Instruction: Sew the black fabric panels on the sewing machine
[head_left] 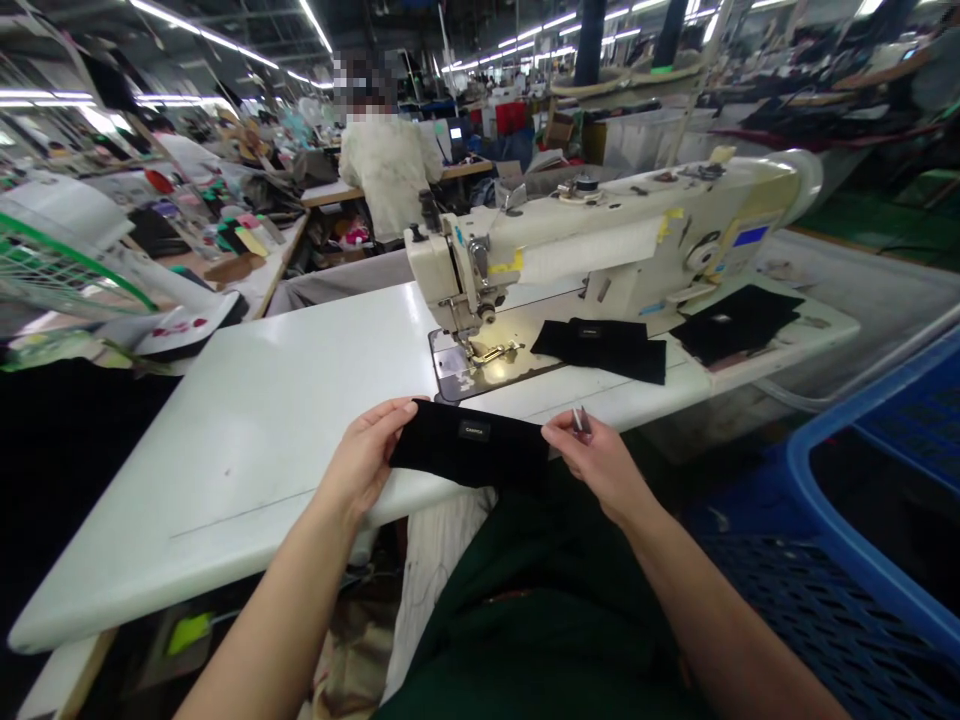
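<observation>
A black fabric piece with a small label in its middle is stretched between my two hands over the front edge of the white sewing table. My left hand pinches its left end. My right hand grips its right end and also has a small metal tool sticking up between its fingers. The sewing machine stands just behind, its needle and presser foot a little beyond the fabric.
A labelled black piece and a stack of black pieces lie on the table under the machine's arm. A blue plastic crate is at my right. A person in a pale top works at a table behind.
</observation>
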